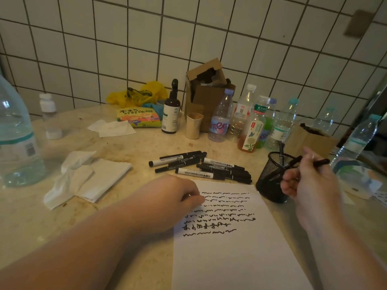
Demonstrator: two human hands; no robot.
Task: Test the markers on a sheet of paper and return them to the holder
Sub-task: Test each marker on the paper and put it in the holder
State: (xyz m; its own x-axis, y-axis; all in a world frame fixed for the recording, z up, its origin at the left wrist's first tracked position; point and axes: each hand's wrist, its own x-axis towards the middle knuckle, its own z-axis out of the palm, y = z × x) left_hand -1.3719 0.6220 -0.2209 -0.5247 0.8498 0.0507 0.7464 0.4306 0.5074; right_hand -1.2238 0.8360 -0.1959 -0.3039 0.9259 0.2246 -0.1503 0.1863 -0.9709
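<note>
A white sheet of paper [234, 254] lies in front of me, its upper part covered with black scribbled lines. My left hand [173, 197] rests fingers-down on the sheet's top left corner. My right hand [310, 185] holds a black marker [320, 162] tilted over the black mesh holder [272, 181], which stands just right of the sheet. One marker [281, 152] stands upright inside the holder. Several black markers [201, 166] lie in a loose pile on the counter just beyond the sheet.
Crumpled tissues [83, 176] lie to the left. A large water bottle [16, 139] stands at the far left. A brown pump bottle [170, 109], a paper cup [193, 125], a cardboard box [207, 88] and several plastic bottles [251, 122] line the tiled wall.
</note>
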